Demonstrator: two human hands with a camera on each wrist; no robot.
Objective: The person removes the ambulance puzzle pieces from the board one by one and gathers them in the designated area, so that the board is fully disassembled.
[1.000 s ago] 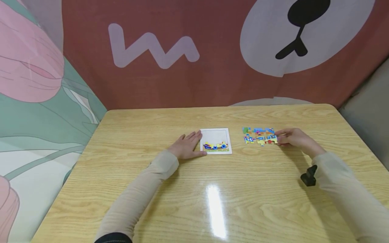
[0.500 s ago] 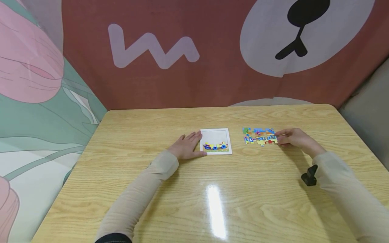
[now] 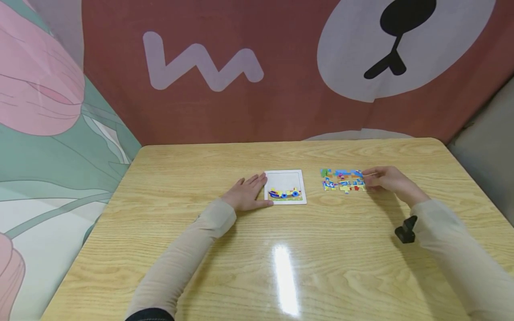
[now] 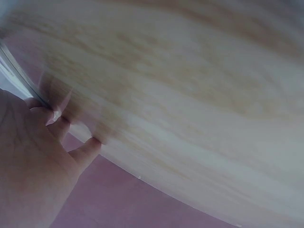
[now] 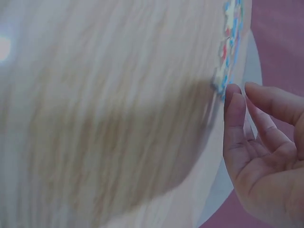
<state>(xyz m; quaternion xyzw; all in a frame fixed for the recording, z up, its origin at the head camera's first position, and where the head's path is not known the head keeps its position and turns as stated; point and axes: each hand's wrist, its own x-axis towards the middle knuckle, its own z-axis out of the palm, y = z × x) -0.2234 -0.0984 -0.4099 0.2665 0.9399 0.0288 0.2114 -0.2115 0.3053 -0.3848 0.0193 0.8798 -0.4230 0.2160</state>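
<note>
A square white puzzle tray [image 3: 286,178] lies on the table, with a strip of colourful jigsaw pieces [image 3: 286,194] fitted along its near side. My left hand [image 3: 246,195] rests flat with fingers spread at the tray's left edge, the thumb at the near corner. To the right of the tray, several loose jigsaw pieces [image 3: 330,184] lie grouped in rows. Fingers straight and slightly bent, my right hand [image 3: 389,180] is at the right end of this group. In the right wrist view its thumb and forefinger stand apart, with no piece visible between them.
The wooden table [image 3: 225,169] reaches back to a reddish-brown printed wall covering [image 3: 241,116]. A black mount [image 3: 406,229] sits at my right wrist, just above the tabletop. Light reflects off the table [image 3: 285,276] near its front.
My right hand has shifted slightly up and back at the end of the loose pieces. The left hand and the tray have not moved.
</note>
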